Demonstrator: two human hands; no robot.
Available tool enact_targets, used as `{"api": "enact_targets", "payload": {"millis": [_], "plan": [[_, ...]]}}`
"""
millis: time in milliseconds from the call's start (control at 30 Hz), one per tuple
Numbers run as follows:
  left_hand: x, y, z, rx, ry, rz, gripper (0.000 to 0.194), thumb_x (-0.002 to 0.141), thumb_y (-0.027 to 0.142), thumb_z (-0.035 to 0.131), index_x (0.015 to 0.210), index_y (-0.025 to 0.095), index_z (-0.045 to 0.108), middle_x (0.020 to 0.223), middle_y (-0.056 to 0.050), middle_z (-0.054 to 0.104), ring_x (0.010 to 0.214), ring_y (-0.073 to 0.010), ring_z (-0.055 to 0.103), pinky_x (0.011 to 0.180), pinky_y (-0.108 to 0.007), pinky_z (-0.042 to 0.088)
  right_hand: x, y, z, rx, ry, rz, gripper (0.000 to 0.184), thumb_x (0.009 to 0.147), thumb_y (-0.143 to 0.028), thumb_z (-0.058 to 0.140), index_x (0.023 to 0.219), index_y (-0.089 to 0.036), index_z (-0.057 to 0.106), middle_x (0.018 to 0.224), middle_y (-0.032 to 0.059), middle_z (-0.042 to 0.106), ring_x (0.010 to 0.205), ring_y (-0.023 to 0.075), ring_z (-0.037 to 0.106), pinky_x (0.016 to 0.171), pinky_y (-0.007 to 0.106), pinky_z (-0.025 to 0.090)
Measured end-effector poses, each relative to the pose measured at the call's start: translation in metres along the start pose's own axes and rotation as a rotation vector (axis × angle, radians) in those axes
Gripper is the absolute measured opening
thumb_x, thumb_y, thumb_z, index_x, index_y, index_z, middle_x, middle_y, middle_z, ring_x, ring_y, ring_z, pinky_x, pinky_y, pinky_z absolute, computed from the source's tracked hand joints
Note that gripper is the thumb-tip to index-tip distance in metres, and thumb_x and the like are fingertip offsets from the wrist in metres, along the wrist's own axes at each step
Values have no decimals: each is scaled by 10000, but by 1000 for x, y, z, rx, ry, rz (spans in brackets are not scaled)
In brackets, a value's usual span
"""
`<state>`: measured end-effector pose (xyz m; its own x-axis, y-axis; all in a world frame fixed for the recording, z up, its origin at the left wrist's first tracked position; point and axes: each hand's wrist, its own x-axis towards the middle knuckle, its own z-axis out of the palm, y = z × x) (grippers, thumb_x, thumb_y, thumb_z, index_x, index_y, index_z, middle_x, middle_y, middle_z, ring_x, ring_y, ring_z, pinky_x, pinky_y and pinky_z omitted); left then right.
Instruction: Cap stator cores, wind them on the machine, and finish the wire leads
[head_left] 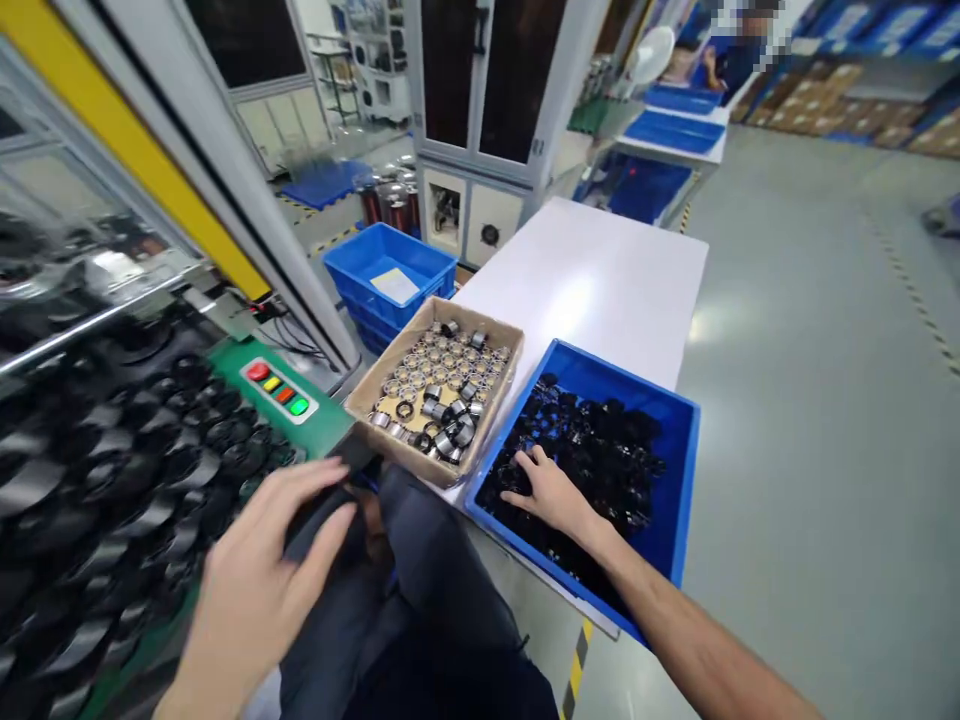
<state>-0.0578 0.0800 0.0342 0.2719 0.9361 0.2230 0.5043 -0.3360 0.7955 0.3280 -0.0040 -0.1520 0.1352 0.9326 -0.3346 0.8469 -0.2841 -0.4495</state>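
Note:
My right hand [546,490] reaches into a blue bin [679,470] full of black ring-shaped parts [600,440]; its fingers are spread down among them, and I cannot tell if any part is gripped. My left hand [259,570] hovers low at the left with its fingers curled around a dark object [322,510] near my knee. Between the hands stands a cardboard box [510,375] holding several shiny metal rings and a few black ones.
A white table [600,270] carries the bin and box. At left, a machine bed [112,470] is covered with black parts, with a button panel [279,388]. Another blue crate [390,265] sits on the floor behind. A person works at a far bench [731,60].

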Motion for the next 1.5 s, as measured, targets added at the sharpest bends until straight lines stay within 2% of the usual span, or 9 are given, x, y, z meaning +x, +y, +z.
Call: {"api": "enact_targets", "payload": {"millis": [100,167,333,600,733,933,1200,1333,1500], "plan": [[100,-13,79,414,-297,36,329,1146,488,717,1400,331,856,1426,-113,867,1280,-386,844,1178,-516,694,-6,-4,-2,12,-32,1,752,984,-350,1015,1670,-286,714,1678,190,625,1441,411,811,1284,565,653],[155,-23,126,530,-368,-15,330,1139,335,693,1415,246,850,1451,-195,844,1272,-445,849,1156,-574,685,-9,-10,-4,5,-52,2,813,965,-291,1012,1710,-316,689,1720,195,594,1440,418,807,1265,564,664],[211,-59,186,708,-498,-171,215,1121,123,714,1277,137,861,1345,-205,850,1265,-412,860,1178,-636,672,-12,-19,-5,-34,-81,7,642,1072,-247,857,1689,-298,688,1661,217,605,1468,450,742,1250,615,657],[201,-91,180,574,-463,-243,296,1171,441,854,1325,189,849,1462,-138,834,1425,-328,786,1306,-610,630,-14,-18,-16,-80,-137,-68,517,1170,-258,743,1680,-224,666,1586,232,666,1438,433,739,1272,659,641],[193,-80,174,378,-344,-274,256,1159,412,859,1271,183,833,1440,-127,818,1424,-328,764,1315,-614,612,-10,-12,-27,-49,-195,-150,567,1076,-353,963,1578,-207,744,1491,144,780,1325,339,810,1226,592,696],[173,-59,162,-96,-131,-285,166,1008,200,847,1159,224,782,1490,-126,727,1517,-362,697,1357,-580,571,3,-2,-31,106,-105,-154,417,1190,-464,853,1500,-192,796,1479,123,829,1294,295,840,1136,541,743],[146,-35,184,-872,-200,-553,139,987,265,718,1087,212,637,1228,-156,838,1053,-269,888,836,-359,720,16,19,-37,332,81,3,440,1185,-479,858,1510,-190,789,1490,126,824,1292,297,839,1124,537,747],[135,-28,205,-992,-238,-626,296,1086,498,738,1134,228,629,1087,-142,862,858,-252,864,540,-247,534,18,23,-30,402,115,15,418,1183,-472,861,1484,-188,802,1494,126,826,1311,301,837,1144,547,740],[127,-30,221,-1016,-319,-654,443,1027,549,810,1328,249,687,816,-3,747,668,-228,778,484,-243,482,17,25,-26,511,186,34,394,1202,-480,822,1473,-195,821,1430,117,858,1260,284,848,1143,535,729]]}}
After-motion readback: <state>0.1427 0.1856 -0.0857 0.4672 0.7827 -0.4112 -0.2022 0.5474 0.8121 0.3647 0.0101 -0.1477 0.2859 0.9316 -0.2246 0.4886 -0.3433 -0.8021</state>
